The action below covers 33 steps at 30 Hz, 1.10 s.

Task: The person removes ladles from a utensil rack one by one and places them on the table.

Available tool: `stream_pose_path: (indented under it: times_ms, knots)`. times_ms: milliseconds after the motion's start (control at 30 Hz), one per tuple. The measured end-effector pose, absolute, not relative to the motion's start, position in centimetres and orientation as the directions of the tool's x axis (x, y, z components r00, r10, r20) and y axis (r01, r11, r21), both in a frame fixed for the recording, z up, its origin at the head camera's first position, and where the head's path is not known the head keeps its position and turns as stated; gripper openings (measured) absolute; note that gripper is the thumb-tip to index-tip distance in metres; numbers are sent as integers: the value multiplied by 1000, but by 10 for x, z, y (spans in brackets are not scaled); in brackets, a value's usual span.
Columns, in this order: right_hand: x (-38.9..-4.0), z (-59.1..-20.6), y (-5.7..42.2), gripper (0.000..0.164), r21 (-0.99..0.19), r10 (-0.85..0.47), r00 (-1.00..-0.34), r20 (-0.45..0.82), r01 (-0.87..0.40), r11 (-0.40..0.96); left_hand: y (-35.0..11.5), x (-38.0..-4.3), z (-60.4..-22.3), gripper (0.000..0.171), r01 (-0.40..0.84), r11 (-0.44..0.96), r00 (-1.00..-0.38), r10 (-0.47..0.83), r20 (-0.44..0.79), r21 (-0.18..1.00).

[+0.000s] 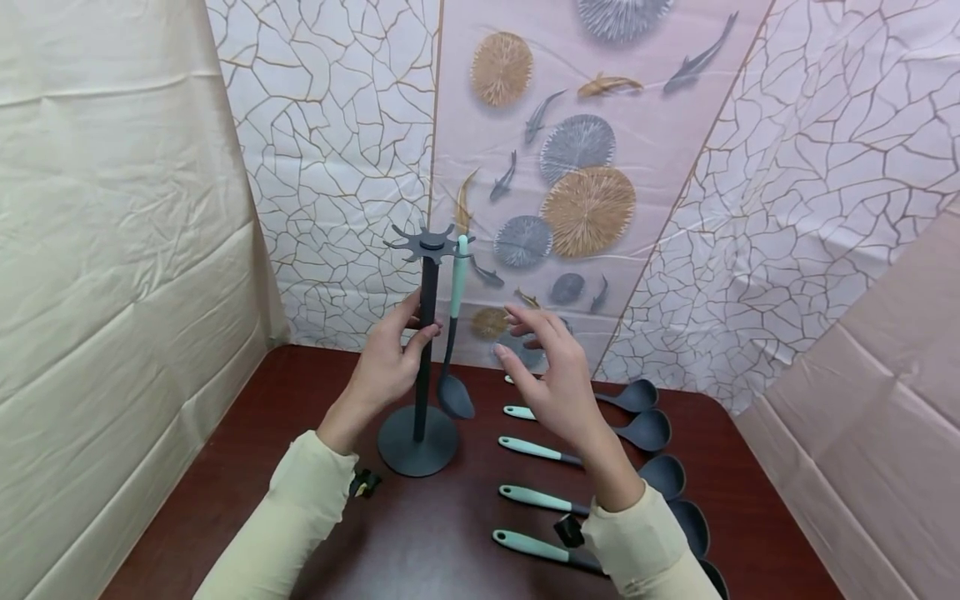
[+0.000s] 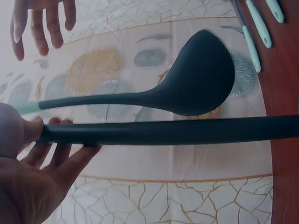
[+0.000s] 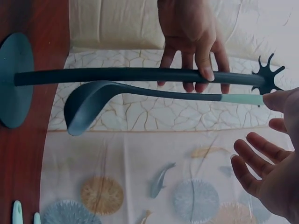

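A dark utensil stand with a round base and a ring of hooks on top stands upright on the table. My left hand grips its pole between thumb and fingers, about midway up. From a hook on the stand's right side hangs a ladle with a mint handle and dark bowl. My right hand is held in the air to the right of the ladle, its fingers spread and loosely bent, holding nothing. In the right wrist view its thumb overlaps the end of the ladle's handle; the head view shows them apart.
Several utensils with mint handles and dark round heads lie in a row on the right of the dark red table, partly behind my right arm. Patterned cloth hangs behind; pale cloth covers the sides.
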State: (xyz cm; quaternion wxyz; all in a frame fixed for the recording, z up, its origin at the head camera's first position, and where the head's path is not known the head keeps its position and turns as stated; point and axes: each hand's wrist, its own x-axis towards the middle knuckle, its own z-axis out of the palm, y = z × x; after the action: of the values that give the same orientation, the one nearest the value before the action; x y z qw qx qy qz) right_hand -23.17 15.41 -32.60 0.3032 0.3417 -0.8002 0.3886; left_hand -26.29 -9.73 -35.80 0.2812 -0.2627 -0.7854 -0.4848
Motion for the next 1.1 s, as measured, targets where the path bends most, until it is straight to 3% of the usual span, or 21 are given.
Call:
stream_pose_path:
  times_ms: [233,567,900,1100]
  knots:
    - [-237,-317,137,49,-458,-279,-580,765,-795,397,-106,-268,-358,45,687,373,-717,205,666,624]
    - [-255,-301,116,46,-536,-244,-599,762,-796,280,-102,-264,-362,52,669,425,-721,169,672,610]
    - [-267,-288,100,44,-649,-263,-672,692,-739,183,-99,-262,-361,48,644,440,-738,145,658,625]
    - [-270,-287,95,44,-671,-255,-684,684,-726,150,-94,-264,-364,53,667,444,-708,128,694,599]
